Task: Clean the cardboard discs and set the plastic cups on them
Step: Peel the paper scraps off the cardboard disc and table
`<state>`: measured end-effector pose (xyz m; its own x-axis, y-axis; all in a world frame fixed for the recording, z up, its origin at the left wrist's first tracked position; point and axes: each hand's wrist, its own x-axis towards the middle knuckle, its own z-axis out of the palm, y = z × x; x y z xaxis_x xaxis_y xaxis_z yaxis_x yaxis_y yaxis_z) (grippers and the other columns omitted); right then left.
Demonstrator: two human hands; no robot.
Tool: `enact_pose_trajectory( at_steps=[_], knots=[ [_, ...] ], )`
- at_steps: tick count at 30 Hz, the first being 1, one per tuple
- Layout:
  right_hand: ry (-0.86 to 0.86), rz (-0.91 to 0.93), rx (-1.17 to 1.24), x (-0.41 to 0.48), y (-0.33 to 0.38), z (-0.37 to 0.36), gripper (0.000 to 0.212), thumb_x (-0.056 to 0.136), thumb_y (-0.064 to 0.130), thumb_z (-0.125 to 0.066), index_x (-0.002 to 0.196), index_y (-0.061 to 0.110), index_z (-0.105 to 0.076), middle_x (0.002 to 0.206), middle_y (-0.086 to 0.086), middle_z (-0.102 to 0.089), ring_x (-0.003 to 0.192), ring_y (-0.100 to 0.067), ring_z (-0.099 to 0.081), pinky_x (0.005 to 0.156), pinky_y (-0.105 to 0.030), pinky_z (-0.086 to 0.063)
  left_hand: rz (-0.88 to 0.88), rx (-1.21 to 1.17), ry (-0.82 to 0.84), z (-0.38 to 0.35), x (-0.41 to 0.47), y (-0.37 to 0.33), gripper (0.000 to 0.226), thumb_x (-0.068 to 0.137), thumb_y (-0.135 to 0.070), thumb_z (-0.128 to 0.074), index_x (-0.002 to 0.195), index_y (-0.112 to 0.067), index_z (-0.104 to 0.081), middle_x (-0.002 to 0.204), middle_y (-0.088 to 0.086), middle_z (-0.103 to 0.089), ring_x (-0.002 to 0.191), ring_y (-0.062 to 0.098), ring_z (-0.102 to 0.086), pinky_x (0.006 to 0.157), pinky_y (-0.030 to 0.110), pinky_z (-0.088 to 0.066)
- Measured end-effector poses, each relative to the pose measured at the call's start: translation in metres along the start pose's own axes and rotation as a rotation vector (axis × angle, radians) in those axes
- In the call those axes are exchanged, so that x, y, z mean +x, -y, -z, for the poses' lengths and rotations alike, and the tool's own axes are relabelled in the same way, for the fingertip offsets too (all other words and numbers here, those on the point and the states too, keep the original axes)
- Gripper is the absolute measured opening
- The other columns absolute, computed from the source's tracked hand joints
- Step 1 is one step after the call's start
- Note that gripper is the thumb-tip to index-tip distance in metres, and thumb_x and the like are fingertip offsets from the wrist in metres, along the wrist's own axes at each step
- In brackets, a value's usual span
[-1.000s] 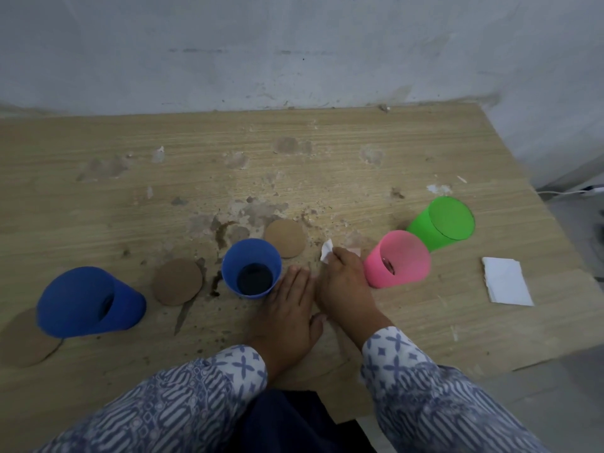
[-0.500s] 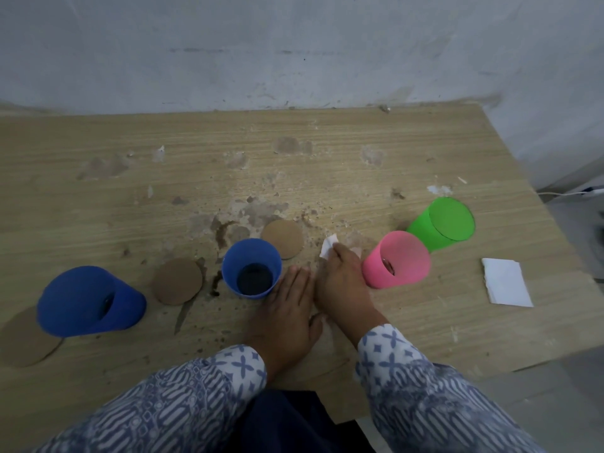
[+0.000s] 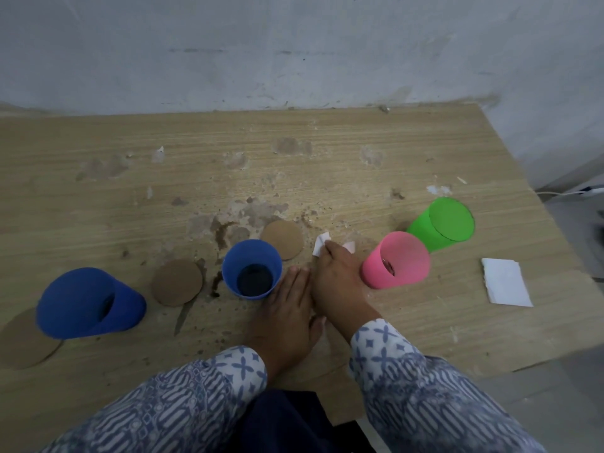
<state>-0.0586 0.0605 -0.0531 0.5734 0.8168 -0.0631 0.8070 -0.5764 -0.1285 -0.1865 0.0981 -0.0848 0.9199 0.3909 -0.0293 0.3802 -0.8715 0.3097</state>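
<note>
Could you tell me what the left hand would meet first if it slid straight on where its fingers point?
Probably the cardboard disc just ahead of the left hand, behind the middle blue cup; depth is hard to judge.

Four cups are counted: large blue cup (image 3: 88, 302) and small blue cup (image 3: 251, 269) left of the right hand (image 3: 340, 282), pink cup (image 3: 397, 264) and green cup (image 3: 444, 223) right of it. Three cardboard discs are seen to its left: outer disc (image 3: 23, 341), middle disc (image 3: 178, 282), inner disc (image 3: 282, 238). Two tissues are counted: held tissue (image 3: 322, 241) under it, folded tissue (image 3: 505, 286) to its right.

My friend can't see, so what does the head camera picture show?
A person's right hand holds a small white tissue against a wooden table, left hand flat beside it. Nearby are two blue plastic cups, a pink cup, a green cup and three round brown cardboard discs.
</note>
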Motion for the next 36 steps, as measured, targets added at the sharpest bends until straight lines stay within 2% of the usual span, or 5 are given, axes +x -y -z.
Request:
enact_pose_trajectory(
  at_steps=[10,18,23,28,36],
  knots=[
    [0.067,0.09,-0.039,-0.023,-0.013,-0.015,0.023,0.082,0.015,-0.057,0.095,0.002,-0.07,0.107,-0.014,-0.067,0.11,-0.027,-0.056,0.099,-0.038,-0.04,0.012,0.022,0.036,0.005,0.002,-0.002,0.062,0.088,-0.044,-0.037,0.135,-0.004,-0.049,0.14,0.012,-0.05,0.132,0.029,-0.045,0.107,0.049,-0.028],
    [-0.158,0.008,0.256,-0.025,-0.003,0.0,0.006,0.068,0.002,-0.068,0.063,0.002,-0.067,0.062,-0.013,-0.064,0.056,-0.027,-0.06,0.055,-0.028,-0.05,0.018,-0.03,0.094,0.003,0.003,-0.001,0.066,0.088,-0.044,-0.034,0.142,-0.006,-0.039,0.148,0.012,-0.04,0.139,0.029,-0.034,0.112,0.047,-0.03],
    [-0.059,-0.374,0.815,-0.035,-0.002,0.015,0.021,0.079,0.0,-0.054,0.085,0.008,-0.072,0.089,-0.009,-0.07,0.084,-0.022,-0.061,0.073,-0.032,-0.049,0.038,-0.134,0.072,0.011,0.003,-0.005,0.067,0.092,-0.046,-0.024,0.151,-0.015,-0.016,0.159,0.001,-0.011,0.147,0.02,-0.002,0.117,0.031,0.002],
    [-0.021,-0.731,1.664,-0.043,0.008,0.026,0.026,0.076,-0.017,-0.047,0.084,-0.001,-0.066,0.078,-0.02,-0.063,0.074,-0.03,-0.057,0.067,-0.039,-0.049,0.105,-0.41,-0.003,0.021,0.007,-0.008,0.057,0.094,-0.012,-0.045,0.148,-0.013,-0.026,0.156,0.004,-0.021,0.146,0.019,-0.011,0.12,0.034,-0.012],
    [-0.09,-0.801,1.948,-0.047,0.017,0.036,0.03,0.08,-0.021,-0.041,0.084,0.001,-0.061,0.076,-0.015,-0.062,0.07,-0.024,-0.06,0.061,-0.028,-0.053,0.218,-0.753,-0.098,0.042,0.008,-0.025,0.04,0.099,-0.013,-0.041,0.139,-0.01,-0.043,0.133,-0.002,-0.049,0.121,0.004,-0.043,0.099,0.012,-0.029]
  ],
)
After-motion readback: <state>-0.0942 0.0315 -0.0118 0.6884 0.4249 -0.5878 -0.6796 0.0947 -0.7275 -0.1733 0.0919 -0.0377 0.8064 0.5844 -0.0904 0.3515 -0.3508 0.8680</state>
